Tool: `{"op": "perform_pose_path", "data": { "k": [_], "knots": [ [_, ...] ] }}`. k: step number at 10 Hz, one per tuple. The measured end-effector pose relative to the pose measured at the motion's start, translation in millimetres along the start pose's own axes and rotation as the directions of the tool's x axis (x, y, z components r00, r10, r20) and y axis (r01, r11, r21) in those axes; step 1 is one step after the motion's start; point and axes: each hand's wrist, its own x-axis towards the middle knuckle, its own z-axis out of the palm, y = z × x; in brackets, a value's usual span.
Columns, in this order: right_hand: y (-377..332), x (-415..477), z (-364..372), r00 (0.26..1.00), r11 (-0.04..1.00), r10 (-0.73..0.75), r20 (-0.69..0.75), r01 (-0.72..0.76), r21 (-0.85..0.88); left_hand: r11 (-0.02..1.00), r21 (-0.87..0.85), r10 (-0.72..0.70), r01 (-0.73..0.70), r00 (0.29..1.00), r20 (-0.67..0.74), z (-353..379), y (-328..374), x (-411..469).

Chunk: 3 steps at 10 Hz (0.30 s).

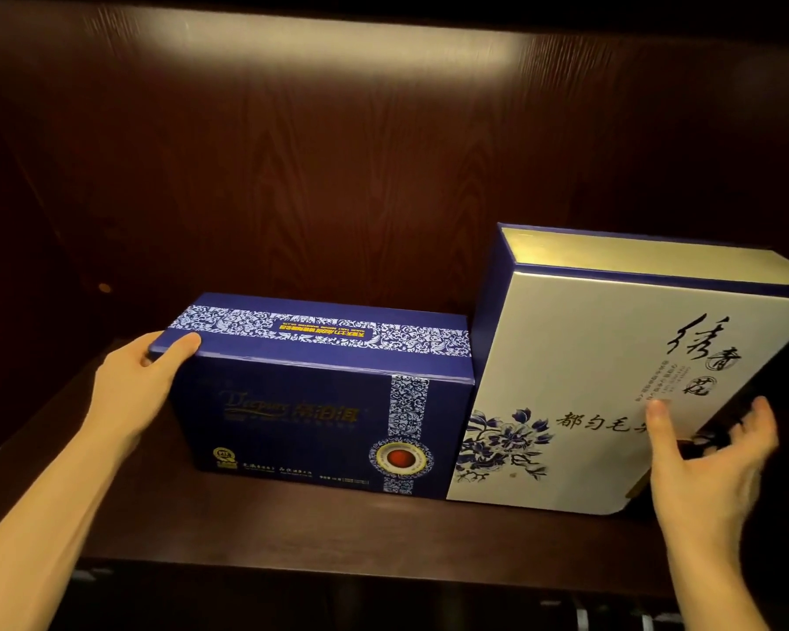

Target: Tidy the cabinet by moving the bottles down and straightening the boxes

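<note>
Two gift boxes stand side by side on a dark wooden cabinet shelf (292, 530). The dark blue box (301, 412) with a blue-and-white floral band is on the left. My left hand (133, 384) grips its upper left corner, thumb on the top edge. The taller silver-white box (579, 371) with black calligraphy and a blue flower stands to the right, touching the blue box and leaning slightly. My right hand (707, 462) is at its lower right edge, thumb on the front face, fingers spread behind the edge. No bottles are visible.
The dark wood back panel (338, 166) closes off the shelf behind the boxes. Bare shelf lies left of the blue box and along the front edge (338, 569). Below the shelf it is too dark to make anything out.
</note>
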Motion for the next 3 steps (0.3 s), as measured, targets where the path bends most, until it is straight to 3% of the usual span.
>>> {"op": "perform_pose_path", "data": {
  "k": [1, 2, 3],
  "knots": [
    [-8, -7, -2, 0.998, 0.995, -0.069, -0.002, 0.069, -0.073, 0.995, 0.101, 0.016, -0.016, 1.0, 0.001, 1, 5, -2],
    [-29, -16, -12, 0.951, 0.943, -0.309, -0.021, 0.303, -0.139, 0.966, 0.256, 0.053, -0.041, 0.998, -0.041, 1, 15, -8],
    [-50, -23, -13, 0.84, 0.829, -0.541, 0.035, 0.54, -0.144, 0.932, 0.314, 0.218, -0.182, 0.973, -0.083, 6, 34, -20]
  ]
}}
